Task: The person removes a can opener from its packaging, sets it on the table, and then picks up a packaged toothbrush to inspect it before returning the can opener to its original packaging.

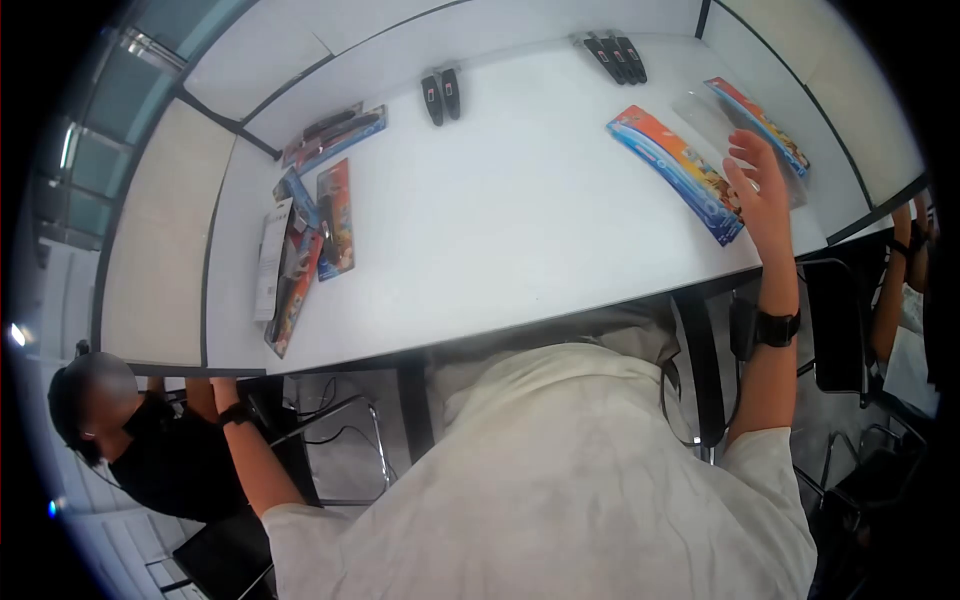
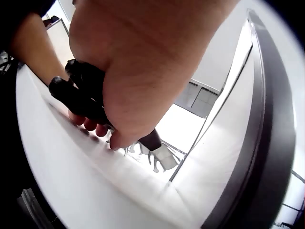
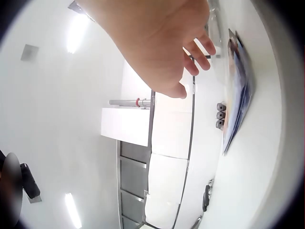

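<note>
In the left wrist view my left hand (image 2: 138,71) grips a pair of black-handled tools (image 2: 78,98), their rounded ends jutting out past the palm and the curled fingers below. The kind of tool is hidden by the hand. The head view shows only my left forearm, its hand lost behind the side panel. My right hand (image 1: 765,195) holds nothing; its fingers are loosely bent above the table's right side. Beside it lies an orange-and-blue blister card (image 1: 680,170), and a clear plastic shell (image 1: 705,115) is partly under the fingers.
Black-handled tools lie in a pair (image 1: 440,95) and a group of three (image 1: 617,58) along the back. Several printed packs (image 1: 336,215) pile up at the left; another card (image 1: 760,125) lies far right. Low panels (image 1: 160,240) wall the table. A person (image 1: 150,440) sits at left.
</note>
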`<state>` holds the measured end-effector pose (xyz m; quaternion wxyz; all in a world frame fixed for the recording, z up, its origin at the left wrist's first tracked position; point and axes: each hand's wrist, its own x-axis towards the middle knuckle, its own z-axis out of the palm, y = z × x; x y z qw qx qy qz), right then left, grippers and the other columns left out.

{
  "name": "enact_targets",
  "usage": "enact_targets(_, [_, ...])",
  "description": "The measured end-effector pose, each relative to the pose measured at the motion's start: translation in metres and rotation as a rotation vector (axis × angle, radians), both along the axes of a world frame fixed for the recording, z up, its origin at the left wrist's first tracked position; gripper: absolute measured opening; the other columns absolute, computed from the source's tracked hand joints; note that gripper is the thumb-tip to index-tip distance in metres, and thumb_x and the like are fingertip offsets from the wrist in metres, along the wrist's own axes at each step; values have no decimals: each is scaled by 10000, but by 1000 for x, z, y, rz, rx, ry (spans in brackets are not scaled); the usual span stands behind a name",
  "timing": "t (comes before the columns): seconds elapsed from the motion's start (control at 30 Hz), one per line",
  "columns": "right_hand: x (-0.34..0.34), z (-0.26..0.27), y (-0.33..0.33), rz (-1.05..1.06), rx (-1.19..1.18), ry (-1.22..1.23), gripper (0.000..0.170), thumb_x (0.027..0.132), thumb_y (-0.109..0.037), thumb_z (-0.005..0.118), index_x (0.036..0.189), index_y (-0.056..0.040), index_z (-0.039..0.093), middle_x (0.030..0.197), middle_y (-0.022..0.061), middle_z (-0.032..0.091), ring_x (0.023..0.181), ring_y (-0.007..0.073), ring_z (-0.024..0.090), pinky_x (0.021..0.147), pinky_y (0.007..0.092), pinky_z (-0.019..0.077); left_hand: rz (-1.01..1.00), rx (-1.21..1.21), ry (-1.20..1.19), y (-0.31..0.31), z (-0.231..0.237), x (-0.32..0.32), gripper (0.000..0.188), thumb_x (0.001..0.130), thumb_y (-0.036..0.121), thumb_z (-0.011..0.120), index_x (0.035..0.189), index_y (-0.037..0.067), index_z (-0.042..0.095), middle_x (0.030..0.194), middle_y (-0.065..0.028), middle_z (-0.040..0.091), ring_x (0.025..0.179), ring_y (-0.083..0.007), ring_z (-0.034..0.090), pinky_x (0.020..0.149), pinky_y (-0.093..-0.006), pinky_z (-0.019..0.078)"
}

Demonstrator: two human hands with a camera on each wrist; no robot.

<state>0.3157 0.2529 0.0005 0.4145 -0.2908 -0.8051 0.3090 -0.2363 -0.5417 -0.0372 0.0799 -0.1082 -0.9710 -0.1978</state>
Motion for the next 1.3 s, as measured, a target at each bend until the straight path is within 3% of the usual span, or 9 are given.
enact_targets(0.3, [-16, -1, -16, 31, 33, -17, 393, 940, -203, 693, 1302, -80, 602, 1255, 91, 663, 1139, 197, 627, 984, 348, 475, 119, 24, 373, -13, 3, 0, 279, 965, 165, 554, 1102, -59, 646, 965, -147, 685, 868, -287, 653, 764, -374, 536])
enact_targets(0.43, [-26, 2, -32, 62, -14, -49, 348, 944, -203, 690, 1250, -52, 620, 1207, 105, 680, 1141, 215, 625, 988, 357, 472, 61, 813, 545, 2, 29, 26, 312, 969, 154, 519, 1151, -60, 655, 1033, -179, 683, 982, -321, 667, 871, -404, 540])
enact_targets(0.5, [-32, 3, -34, 107, 80, -77, 319, 935, -199, 692, 1206, -40, 635, 1177, 125, 680, 1123, 270, 629, 987, 372, 474, 265, 664, 937, 92, 73, 134, 302, 961, 129, 528, 1183, -44, 641, 1006, -137, 660, 899, -271, 639, 806, -364, 519])
enact_targets(0.53, [-36, 3, -33, 120, 111, -80, 312, 932, -194, 693, 1199, -42, 638, 1173, 128, 680, 1115, 282, 629, 985, 374, 475, 339, 1006, 930, 129, 92, 164, 236, 960, 89, 531, 1151, -28, 606, 968, -116, 630, 779, -201, 566, 711, -289, 471])
enact_targets(0.6, [-44, 3, -31, 150, 176, -87, 298, 926, -185, 694, 1186, -47, 643, 1164, 134, 681, 1100, 307, 627, 981, 379, 478, 69, 973, 987, 155, 95, 201, 155, 967, 60, 533, 1097, -18, 565, 939, -110, 616, 708, -161, 496, 670, -250, 435])
enact_targets(0.83, [-139, 28, 27, 22, 219, -310, 574, 866, -385, 738, 1326, -84, 573, 1239, 175, 647, 1139, 313, 628, 932, 428, 517, -919, 733, 291, 312, 132, 294, 186, 991, 67, 569, 1147, -34, 553, 911, -156, 631, 728, -186, 563, 643, -289, 482])
enact_targets(0.97, [-218, 23, 74, -248, 188, -631, 797, 795, -461, 771, 1439, -105, 465, 1264, 244, 606, 1163, 384, 614, 950, 490, 516, -1043, 728, -22, 366, 132, 304, 157, 933, 8, 613, 1080, -47, 614, 909, -156, 667, 722, -185, 608, 647, -281, 497])
enact_targets(1.1, [-248, -11, 104, -290, 261, -474, 481, 830, -260, 713, 1238, -54, 564, 1198, 245, 633, 1115, 445, 624, 927, 518, 523, -1144, 547, -61, 399, 132, 315, 160, 873, -59, 607, 1019, -30, 667, 841, -132, 698, 682, -190, 644, 645, -271, 503])
enact_targets(1.3, [-251, -15, 113, -314, 131, -427, 388, 875, -216, 677, 1193, -33, 552, 1085, 254, 670, 981, 411, 685, 858, 477, 554, -1157, 352, -61, 408, 116, 316, 194, 851, -69, 638, 1016, 11, 704, 792, -117, 687, 666, -212, 654, 635, -275, 518])
